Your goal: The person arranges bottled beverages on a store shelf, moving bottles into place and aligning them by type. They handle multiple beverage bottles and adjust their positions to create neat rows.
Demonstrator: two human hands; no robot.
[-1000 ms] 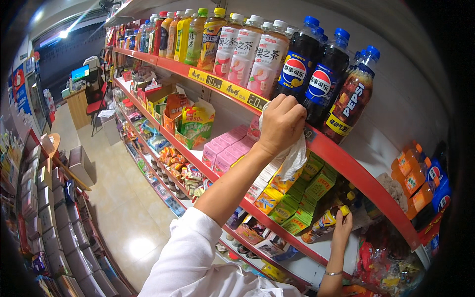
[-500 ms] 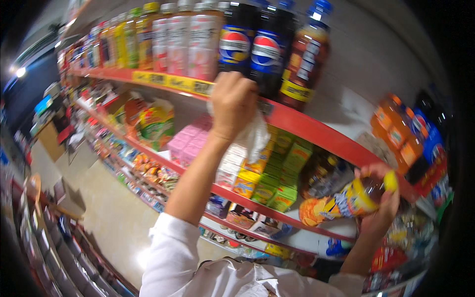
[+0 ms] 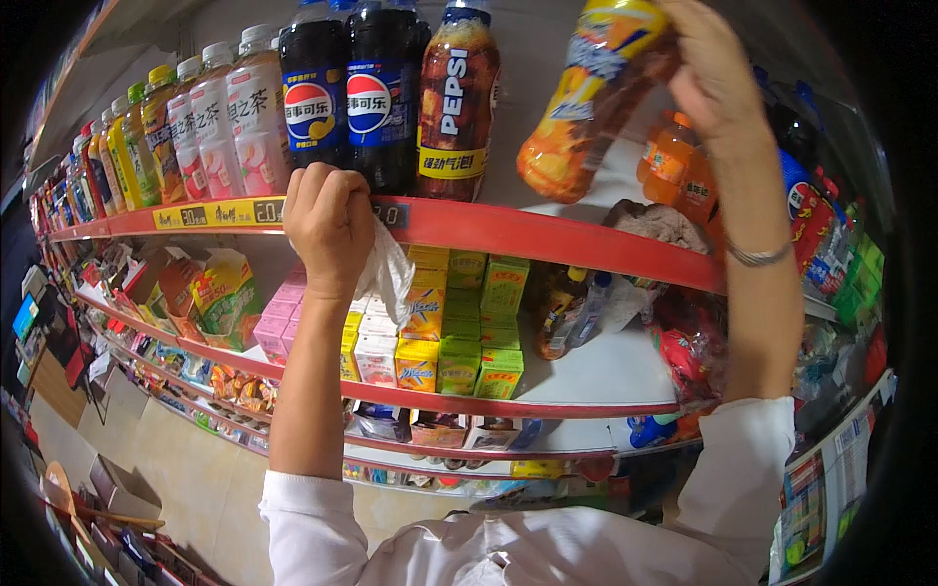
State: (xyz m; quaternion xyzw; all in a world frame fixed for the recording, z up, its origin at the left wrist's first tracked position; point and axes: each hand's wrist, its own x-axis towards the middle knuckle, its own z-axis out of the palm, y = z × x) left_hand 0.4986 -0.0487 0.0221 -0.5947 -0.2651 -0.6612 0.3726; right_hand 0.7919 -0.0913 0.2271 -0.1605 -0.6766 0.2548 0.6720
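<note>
My right hand (image 3: 718, 78) is wrapped round the neck end of a bottle of orange drink (image 3: 598, 93) with a yellow and blue label. The bottle leans, base to the lower left, over the upper shelf (image 3: 567, 232); whether its base touches the shelf I cannot tell. At the red front edge of that shelf, my left hand (image 3: 330, 230) is closed on a white cloth (image 3: 391, 275), which hangs down below the fist. Just behind the left hand stand dark cola bottles (image 3: 376, 107). A brown cola bottle (image 3: 457, 117) stands between them and the orange drink.
A row of tea and juice bottles (image 3: 200, 117) runs left along the upper shelf. The shelf below bears small drink cartons (image 3: 454, 337) and two lying bottles (image 3: 572, 313). A crumpled brownish cloth (image 3: 660, 227) lies on the upper shelf, beside orange soda bottles (image 3: 676, 166).
My right hand has raised the orange drink bottle from in front of the lower shelf to above the upper one, turning its base downward. My left hand still grips the cloth; the view has turned right.
</note>
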